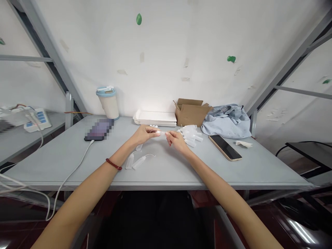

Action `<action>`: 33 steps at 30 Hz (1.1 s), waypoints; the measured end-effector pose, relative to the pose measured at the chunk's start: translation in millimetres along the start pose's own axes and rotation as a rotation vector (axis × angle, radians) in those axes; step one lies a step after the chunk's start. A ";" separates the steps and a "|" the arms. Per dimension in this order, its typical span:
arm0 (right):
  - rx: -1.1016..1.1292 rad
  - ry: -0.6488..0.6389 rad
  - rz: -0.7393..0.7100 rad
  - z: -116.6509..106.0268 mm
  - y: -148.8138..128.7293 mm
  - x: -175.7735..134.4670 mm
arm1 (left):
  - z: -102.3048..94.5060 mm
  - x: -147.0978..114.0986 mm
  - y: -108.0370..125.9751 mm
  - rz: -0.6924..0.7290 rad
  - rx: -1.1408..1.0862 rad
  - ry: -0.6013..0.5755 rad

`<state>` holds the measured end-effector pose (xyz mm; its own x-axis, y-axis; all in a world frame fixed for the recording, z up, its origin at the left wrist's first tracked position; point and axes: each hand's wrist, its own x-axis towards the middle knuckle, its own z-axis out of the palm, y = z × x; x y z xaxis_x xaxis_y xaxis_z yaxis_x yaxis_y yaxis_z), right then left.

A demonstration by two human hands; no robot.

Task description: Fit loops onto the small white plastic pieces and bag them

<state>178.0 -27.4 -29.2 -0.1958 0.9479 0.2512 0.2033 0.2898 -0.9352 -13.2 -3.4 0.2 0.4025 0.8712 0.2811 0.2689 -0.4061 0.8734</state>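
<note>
Over the middle of the desk my left hand (144, 135) is closed, thumb and fingers pinching a small white plastic piece (158, 132). Close to its right, my right hand (176, 140) pinches the end of a thin clear tube (163, 132) that runs between the two sets of fingertips. Two small translucent bottles, one of them a bottle with a thin curved tube (139, 162), lie in front of my left wrist. Another bottle (139, 147) is partly hidden by that wrist. A pile of similar translucent bottles (190, 134) lies just beyond my right hand.
White trays (155, 117), an open cardboard box (192, 114) and a blue cloth (227, 121) line the wall. A phone (225, 147) and tissue (243, 144) lie right. At left are a cup (109, 103) and another phone (100, 130) with a white cable (75, 169).
</note>
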 end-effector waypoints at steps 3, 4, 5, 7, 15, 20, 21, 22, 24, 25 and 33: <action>0.031 0.002 0.017 1.5 1.4 0.6 | 0.1 0.5 -0.4 -0.009 -0.021 -0.012; 0.026 0.006 0.017 1.9 1.5 0.6 | 0.1 0.7 -0.9 -0.020 -0.031 -0.031; 0.014 0.010 0.015 2.2 1.3 0.4 | 0.0 1.1 -1.7 -0.037 -0.046 -0.053; -0.026 0.018 0.005 2.5 0.5 -0.2 | 0.3 2.2 -3.9 -0.088 -0.083 -0.085; -0.413 0.024 -0.223 4.4 2.5 -4.1 | 2.6 5.1 -7.9 -0.304 -0.146 -0.054; -0.487 0.020 -0.329 5.7 8.3 -2.9 | 6.0 3.3 -9.0 -0.334 -0.190 -0.057; -0.482 0.026 -0.326 5.5 8.0 -2.8 | 7.0 3.0 -9.0 -0.327 -0.197 -0.057; -0.471 0.034 -0.320 5.3 7.1 -2.9 | 7.9 2.7 -8.6 -0.316 -0.205 -0.056; -0.438 0.042 -0.296 4.6 4.1 -3.6 | 9.4 2.2 -6.9 -0.286 -0.214 -0.051; -0.416 0.040 -0.273 4.2 2.4 -4.2 | 9.9 2.0 -5.6 -0.270 -0.208 -0.045; -0.162 0.030 -0.019 3.8 0.0 -3.3 | 9.8 -0.4 -1.9 -0.159 -0.061 -0.029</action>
<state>175.0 -31.0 -31.0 -0.1727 0.9450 0.2776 0.3528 0.3225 -0.8784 -5.4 -5.7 -5.5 0.3842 0.9145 0.1264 0.2782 -0.2452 0.9287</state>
